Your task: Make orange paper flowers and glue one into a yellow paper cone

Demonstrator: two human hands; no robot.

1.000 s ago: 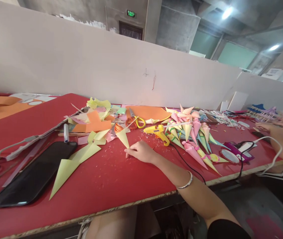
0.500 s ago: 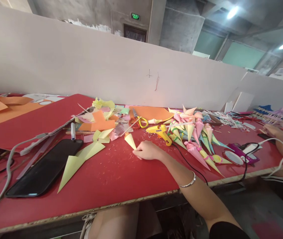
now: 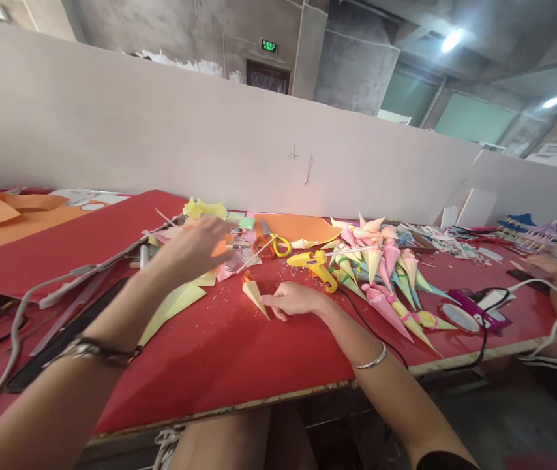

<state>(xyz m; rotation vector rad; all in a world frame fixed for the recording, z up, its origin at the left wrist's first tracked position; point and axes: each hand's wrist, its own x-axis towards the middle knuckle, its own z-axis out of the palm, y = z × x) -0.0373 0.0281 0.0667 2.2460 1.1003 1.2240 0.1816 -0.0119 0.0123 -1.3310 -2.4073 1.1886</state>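
Note:
A small pale-yellow paper cone [image 3: 255,297] with an orange ruffled top lies on the red table, its point toward me. My right hand [image 3: 292,300] rests just right of it; the index finger reaches to the cone's side, and the fingers are loosely apart, not wrapped round it. Over the pile of coloured paper scraps hovers my left hand [image 3: 201,243], somewhat blurred, fingers stretched out and nothing visible in them. Beneath that arm a yellow paper sheet [image 3: 178,303] is partly covered. A yellow glue gun [image 3: 314,262] with a clear stick lies beyond my right hand.
Scissors [image 3: 281,246] and an orange paper sheet [image 3: 302,227] lie behind. Several finished paper cones [image 3: 381,254] are heaped on the right, near a purple box [image 3: 484,310] with cables. Another person's hand [image 3: 552,267] is at far right. My left arm partly hides a black tray [image 3: 27,375].
My left hand has come into view over the scraps. My right hand has let go of the cone's point, and the cone now lies turned slightly on the table.

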